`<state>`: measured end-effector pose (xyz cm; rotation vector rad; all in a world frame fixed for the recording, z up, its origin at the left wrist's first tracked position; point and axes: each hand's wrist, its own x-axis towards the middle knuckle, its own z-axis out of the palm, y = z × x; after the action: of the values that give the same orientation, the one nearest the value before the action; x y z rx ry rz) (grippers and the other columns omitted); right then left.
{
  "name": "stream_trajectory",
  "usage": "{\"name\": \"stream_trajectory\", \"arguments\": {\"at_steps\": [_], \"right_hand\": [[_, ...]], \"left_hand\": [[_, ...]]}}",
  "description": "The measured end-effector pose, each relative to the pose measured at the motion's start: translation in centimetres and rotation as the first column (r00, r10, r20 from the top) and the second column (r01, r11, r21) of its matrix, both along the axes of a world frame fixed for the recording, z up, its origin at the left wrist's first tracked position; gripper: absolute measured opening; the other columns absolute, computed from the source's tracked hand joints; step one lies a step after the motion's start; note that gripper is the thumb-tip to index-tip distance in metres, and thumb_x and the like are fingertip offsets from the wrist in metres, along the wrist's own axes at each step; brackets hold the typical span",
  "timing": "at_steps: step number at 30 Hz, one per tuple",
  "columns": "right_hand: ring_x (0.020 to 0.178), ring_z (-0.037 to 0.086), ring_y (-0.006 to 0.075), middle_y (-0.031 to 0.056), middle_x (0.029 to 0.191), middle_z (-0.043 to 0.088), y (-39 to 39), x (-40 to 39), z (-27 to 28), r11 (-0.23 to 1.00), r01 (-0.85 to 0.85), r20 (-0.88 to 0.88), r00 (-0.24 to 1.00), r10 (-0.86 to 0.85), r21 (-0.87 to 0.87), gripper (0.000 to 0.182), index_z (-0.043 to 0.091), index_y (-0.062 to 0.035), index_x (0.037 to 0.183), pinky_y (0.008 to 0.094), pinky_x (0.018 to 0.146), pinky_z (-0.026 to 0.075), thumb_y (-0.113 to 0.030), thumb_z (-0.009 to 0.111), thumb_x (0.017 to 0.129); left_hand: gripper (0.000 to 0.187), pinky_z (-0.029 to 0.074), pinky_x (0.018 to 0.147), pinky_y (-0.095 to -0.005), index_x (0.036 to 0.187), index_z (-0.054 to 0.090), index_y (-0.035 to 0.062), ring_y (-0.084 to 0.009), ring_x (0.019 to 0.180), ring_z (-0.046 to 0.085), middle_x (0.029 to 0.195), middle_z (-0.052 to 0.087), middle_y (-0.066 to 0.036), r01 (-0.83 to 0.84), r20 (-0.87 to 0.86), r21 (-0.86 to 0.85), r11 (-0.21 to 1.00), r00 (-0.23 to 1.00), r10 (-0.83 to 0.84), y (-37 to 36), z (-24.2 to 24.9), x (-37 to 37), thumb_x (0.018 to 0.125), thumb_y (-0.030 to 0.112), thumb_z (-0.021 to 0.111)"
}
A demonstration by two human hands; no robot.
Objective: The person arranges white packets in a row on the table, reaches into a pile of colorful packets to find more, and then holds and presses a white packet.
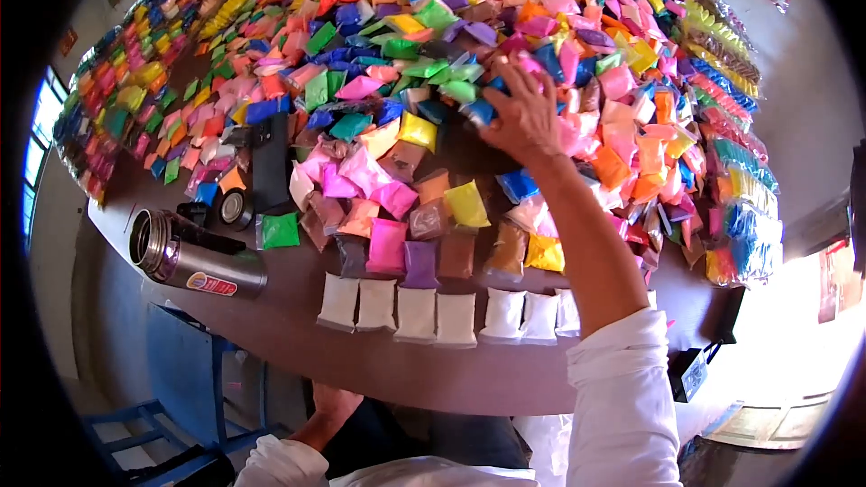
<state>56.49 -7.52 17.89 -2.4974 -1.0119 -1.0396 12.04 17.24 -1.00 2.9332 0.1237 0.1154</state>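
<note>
Packet heap (435, 68): mixed — pink, orange, yellow, green, blue, purple, red, brown
Front-row packets (416, 313): plain white
Packet beside the flask (279, 231): bright green
Flask (225, 259): silvery grey — red sticker (212, 284) with pale markings
Long case (270, 162): black
Tabletop (433, 372): dull brown
Chair (185, 370): blue
Sleeves (622, 388): white, unpatterned

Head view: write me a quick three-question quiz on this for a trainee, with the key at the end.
1. Which of the person's hands is at the pile of coloured packets?
2. True or false: the metal flask stands upright.
3. What colour are the packets in the front row, nearest the person's side of the table?
A) purple
B) white
C) green

Key:
1. The right hand.
2. False; it lies on its side.
3. B.
</note>
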Motion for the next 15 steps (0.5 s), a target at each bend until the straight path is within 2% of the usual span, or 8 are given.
{"name": "stream_trajectory", "arguments": {"at_steps": [1, 4, 6, 8, 10, 14, 15], "right_hand": [[0.122, 0.046, 0.0278, 0.0093, 0.131, 0.051, -0.5, 0.3, 0.1, 1.000, 0.008, -0.002, 1.000, -0.008, 0.001, 0.042, 0.069, -0.0139, 0.097, 0.0473, 0.104, 0.030, -0.023, 0.074, 0.057], [0.121, 0.047, 0.0284, 0.0087, 0.129, 0.052, -1.8, 1.1, 0.9, 1.000, 0.012, -0.024, 1.000, -0.012, -0.008, 0.044, 0.069, -0.0144, 0.100, 0.0442, 0.102, 0.034, -0.022, 0.076, 0.057], [0.117, 0.050, 0.0258, 0.0041, 0.120, 0.057, -2.5, 1.7, 1.4, 0.991, 0.063, 0.015, 0.998, -0.065, 0.120, 0.039, 0.069, -0.0173, 0.097, 0.0432, 0.099, 0.035, -0.023, 0.075, 0.059], [0.112, 0.054, 0.0279, 0.0048, 0.116, 0.059, -3.9, 3.0, 2.0, 0.981, 0.120, -0.003, 0.993, -0.121, 0.150, 0.040, 0.070, -0.0187, 0.102, 0.0417, 0.095, 0.039, -0.027, 0.075, 0.064], [0.105, 0.058, 0.0307, 0.0092, 0.113, 0.061, -4.8, 3.8, 2.5, 0.957, 0.209, -0.024, 0.978, -0.208, 0.204, 0.039, 0.069, -0.0108, 0.101, 0.0420, 0.090, 0.045, -0.028, 0.074, 0.066], [0.099, 0.060, 0.0316, 0.0105, 0.108, 0.063, -6.1, 4.7, 3.6, 0.924, 0.296, -0.098, 0.955, -0.281, 0.243, 0.039, 0.068, -0.0083, 0.101, 0.0413, 0.087, 0.046, -0.031, 0.073, 0.069], [0.102, 0.058, 0.0306, 0.0098, 0.109, 0.062, -6.2, 4.7, 4.0, 0.892, 0.363, -0.195, 0.928, -0.318, 0.270, 0.038, 0.068, -0.0100, 0.101, 0.0411, 0.089, 0.044, -0.031, 0.072, 0.069]], "left_hand": [[0.044, 0.042, 0.093, -0.0471, 0.115, 0.061, 0.0087, -0.0350, 0.107, 0.054, 0.115, 0.059, -0.015, -0.019, -0.029, -0.062, 0.998, 0.999, 0.017, 0.2, -0.4, -0.4, 0.078, 0.031, 0.068], [0.046, 0.041, 0.095, -0.0480, 0.116, 0.060, 0.0079, -0.0364, 0.108, 0.053, 0.116, 0.059, -0.015, -0.051, -0.036, -0.054, 0.997, 0.998, 0.049, 0.6, -1.0, -0.9, 0.077, 0.032, 0.069], [0.047, 0.040, 0.095, -0.0481, 0.116, 0.060, 0.0078, -0.0368, 0.108, 0.053, 0.116, 0.058, -0.015, -0.067, -0.053, -0.076, 0.995, 0.997, 0.063, 0.7, -1.3, -0.8, 0.077, 0.032, 0.069], [0.047, 0.040, 0.096, -0.0482, 0.116, 0.060, 0.0076, -0.0372, 0.109, 0.053, 0.116, 0.058, -0.016, -0.080, -0.070, -0.102, 0.992, 0.995, 0.073, 0.6, -1.0, -0.7, 0.077, 0.032, 0.069], [0.048, 0.040, 0.095, -0.0481, 0.117, 0.060, 0.0081, -0.0366, 0.109, 0.053, 0.117, 0.058, -0.015, -0.021, -0.062, -0.033, 0.999, 0.998, 0.019, 0.4, -0.1, -0.4, 0.077, 0.032, 0.069], [0.046, 0.041, 0.095, -0.0478, 0.115, 0.061, 0.0089, -0.0358, 0.108, 0.054, 0.115, 0.059, -0.015, -0.037, -0.028, -0.037, 0.999, 0.999, 0.036, 0.6, -0.4, -0.6, 0.076, 0.031, 0.071], [0.044, 0.041, 0.094, -0.0477, 0.112, 0.062, 0.0089, -0.0353, 0.107, 0.054, 0.113, 0.060, -0.015, -0.045, -0.057, -0.054, 0.998, 0.997, 0.042, 0.5, -0.1, -0.7, 0.075, 0.031, 0.071]]}}
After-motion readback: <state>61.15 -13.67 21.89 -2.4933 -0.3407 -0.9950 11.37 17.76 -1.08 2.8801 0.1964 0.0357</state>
